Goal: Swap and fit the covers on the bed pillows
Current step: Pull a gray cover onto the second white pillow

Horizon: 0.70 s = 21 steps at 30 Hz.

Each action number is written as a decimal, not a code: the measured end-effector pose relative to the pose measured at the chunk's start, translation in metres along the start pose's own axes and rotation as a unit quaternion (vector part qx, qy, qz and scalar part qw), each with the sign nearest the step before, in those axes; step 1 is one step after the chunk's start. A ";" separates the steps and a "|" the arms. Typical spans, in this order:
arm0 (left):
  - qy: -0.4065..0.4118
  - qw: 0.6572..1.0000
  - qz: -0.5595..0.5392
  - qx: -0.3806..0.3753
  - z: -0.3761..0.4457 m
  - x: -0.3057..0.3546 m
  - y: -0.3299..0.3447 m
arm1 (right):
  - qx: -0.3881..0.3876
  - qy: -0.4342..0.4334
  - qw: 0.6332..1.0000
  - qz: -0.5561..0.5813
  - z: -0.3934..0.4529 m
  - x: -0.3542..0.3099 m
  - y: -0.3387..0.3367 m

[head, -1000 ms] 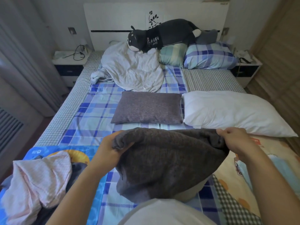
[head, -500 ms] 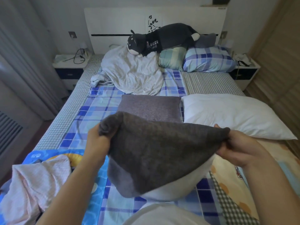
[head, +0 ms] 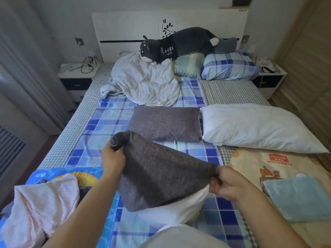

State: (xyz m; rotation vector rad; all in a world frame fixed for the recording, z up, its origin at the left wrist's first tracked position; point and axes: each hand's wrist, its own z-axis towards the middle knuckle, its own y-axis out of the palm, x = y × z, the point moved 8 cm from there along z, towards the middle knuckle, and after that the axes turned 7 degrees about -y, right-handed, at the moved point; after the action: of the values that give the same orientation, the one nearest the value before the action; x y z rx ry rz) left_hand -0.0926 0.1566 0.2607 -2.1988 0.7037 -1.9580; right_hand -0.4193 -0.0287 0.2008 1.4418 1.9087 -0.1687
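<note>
My left hand (head: 113, 158) grips a bunched corner of the grey cover (head: 161, 169), fingers curled round the cloth; my right hand (head: 226, 183) pinches the opposite corner, lower and nearer to me; the cover hangs stretched between them, tilted down to the right. It sits partly over a white pillow (head: 172, 210), whose bare end shows below the cover's edge, just above the bed (head: 100, 126) near my body.

Beyond the cover, a grey pillow (head: 164, 124) lies flat on the blue checked sheet; just beside it on the right lies a big white pillow (head: 258, 127), bare of any cover, touching or nearly touching it; I cannot tell which.

At the head of the bed a crumpled pale blanket (head: 145, 83) is heaped on the left; a dark plush dog (head: 179, 44) lies across it and across a green checked pillow (head: 189, 67); a blue checked pillow (head: 229, 66) lies beside that one on the right.

Near my left arm lies a pink cloth (head: 41, 201) on a blue printed sheet; by my right arm a folded light blue cloth (head: 299, 197) rests on a cream cartoon sheet (head: 279, 163).
</note>
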 end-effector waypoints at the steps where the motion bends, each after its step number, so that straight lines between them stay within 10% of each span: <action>1: 0.015 1.000 -0.003 0.015 -0.001 0.006 -0.004 | -0.004 0.012 1.000 0.018 -0.002 0.004 -0.002; 6: 0.056 0.993 -0.070 -0.072 -0.020 0.033 0.014 | 0.064 0.015 0.979 -0.195 0.002 0.014 -0.038; 12: 0.043 0.992 -0.047 -0.110 -0.016 0.028 0.011 | 0.158 -0.410 0.829 -0.346 -0.068 -0.099 -0.008; 14: 0.054 0.993 -0.027 -0.097 -0.020 0.034 0.010 | -0.017 -0.376 0.804 -0.461 -0.076 -0.084 0.038; 17: 0.027 0.994 -0.021 -0.108 -0.014 0.025 0.014 | -0.111 -0.218 0.666 -0.705 -0.052 -0.022 0.052; 21: -0.046 0.985 -0.072 -0.147 -0.015 0.016 0.026 | 0.023 -0.265 0.722 -0.638 -0.022 -0.035 0.039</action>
State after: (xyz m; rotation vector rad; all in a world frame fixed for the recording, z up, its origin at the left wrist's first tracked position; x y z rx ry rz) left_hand -0.1124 0.1306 0.2675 -2.5585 0.8953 -1.9062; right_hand -0.3913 -0.0308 0.2503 -0.1957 2.0074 -1.1229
